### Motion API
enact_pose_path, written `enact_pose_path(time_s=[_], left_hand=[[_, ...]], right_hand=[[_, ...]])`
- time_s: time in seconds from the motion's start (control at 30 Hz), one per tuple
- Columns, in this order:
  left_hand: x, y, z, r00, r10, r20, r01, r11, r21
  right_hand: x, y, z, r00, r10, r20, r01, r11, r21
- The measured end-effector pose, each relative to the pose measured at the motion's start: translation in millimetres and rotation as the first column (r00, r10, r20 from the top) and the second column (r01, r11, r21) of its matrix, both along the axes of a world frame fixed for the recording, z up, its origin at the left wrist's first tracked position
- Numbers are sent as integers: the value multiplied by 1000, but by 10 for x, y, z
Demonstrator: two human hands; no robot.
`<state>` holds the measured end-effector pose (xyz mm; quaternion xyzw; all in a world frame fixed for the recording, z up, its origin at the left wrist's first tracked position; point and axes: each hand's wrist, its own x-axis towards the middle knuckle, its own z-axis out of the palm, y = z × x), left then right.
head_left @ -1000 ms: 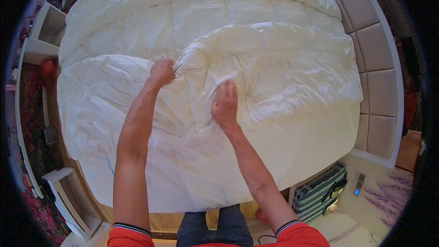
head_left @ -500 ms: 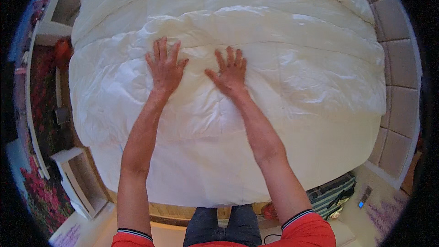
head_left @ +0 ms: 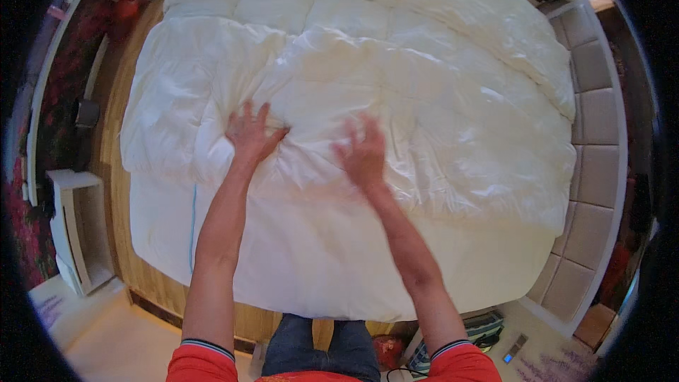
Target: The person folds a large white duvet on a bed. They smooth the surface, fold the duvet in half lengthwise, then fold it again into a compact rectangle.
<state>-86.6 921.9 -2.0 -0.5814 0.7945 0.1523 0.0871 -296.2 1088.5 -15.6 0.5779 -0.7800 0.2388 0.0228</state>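
A thick white duvet (head_left: 460, 120) lies rumpled over the far and middle parts of a large bed. Along the near side shows a strip of smooth white sheet (head_left: 339, 255). My left hand (head_left: 251, 134) rests palm down on the duvet left of centre, fingers spread, with creases fanning out around it. To its right is my right hand (head_left: 364, 155), open and smeared by motion, over the duvet. Whether it touches the cloth I cannot tell. Neither hand grips anything.
A padded beige headboard (head_left: 594, 148) borders the bed on the right. On the left stand a white open-fronted cabinet (head_left: 81, 230) and a red round object (head_left: 127, 8). A green striped bag (head_left: 470, 332) sits at the lower right, near a wall switch panel (head_left: 515, 349).
Both hands have come nearer to my body, the right one now blurred. Creases around my left hand are deeper. The whole view has turned and shifted somewhat.
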Motion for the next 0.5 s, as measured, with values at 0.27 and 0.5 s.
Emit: enact_pose_path(time_s=[0.27,0.5], left_hand=[[1109,39,-573,988,80,-131,-101,982,-161],[1479,423,-653,983,-66,-170,24,971,-238]], right_hand=[[801,468,92,982,11,189,-80,928,365],[912,878,141,990,118,79,-142,811,567]])
